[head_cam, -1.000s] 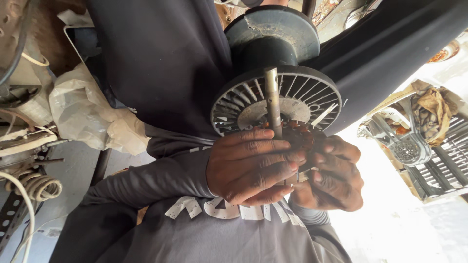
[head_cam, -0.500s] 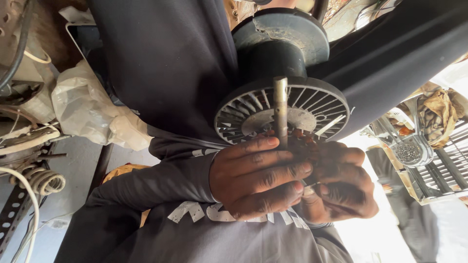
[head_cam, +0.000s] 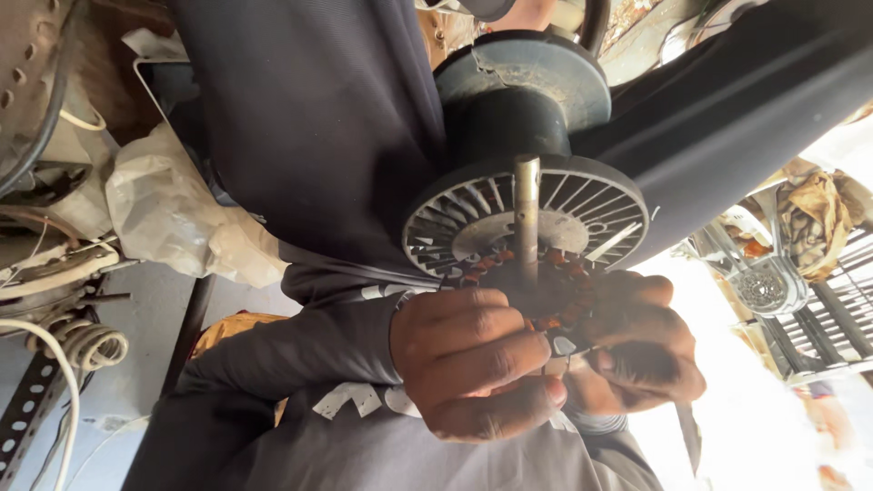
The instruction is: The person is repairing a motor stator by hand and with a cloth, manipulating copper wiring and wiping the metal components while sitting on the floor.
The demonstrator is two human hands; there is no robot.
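Note:
Both my hands hold a fan motor in front of my lap. My left hand (head_cam: 473, 364) wraps around the lower part of the copper-wound stator (head_cam: 564, 273), fingers closed. On the other side my right hand (head_cam: 637, 350) grips the same stator. A steel shaft (head_cam: 526, 218) rises from between my hands, across a round, finned grey housing (head_cam: 591, 214). Above that sits a dark round cap (head_cam: 523, 86). My hands hide the lower half of the stator.
My dark trousers (head_cam: 318, 136) fill the space behind the motor. To the left lie a crumpled white plastic bag (head_cam: 182, 218), a coil of white cable (head_cam: 82, 345) and a perforated metal strip (head_cam: 23, 418). Metal fan parts and a grille (head_cam: 764, 282) lie at the right.
My hands and the motor have drifted a little lower in the view and look closer. Both hands keep the same hold on the stator.

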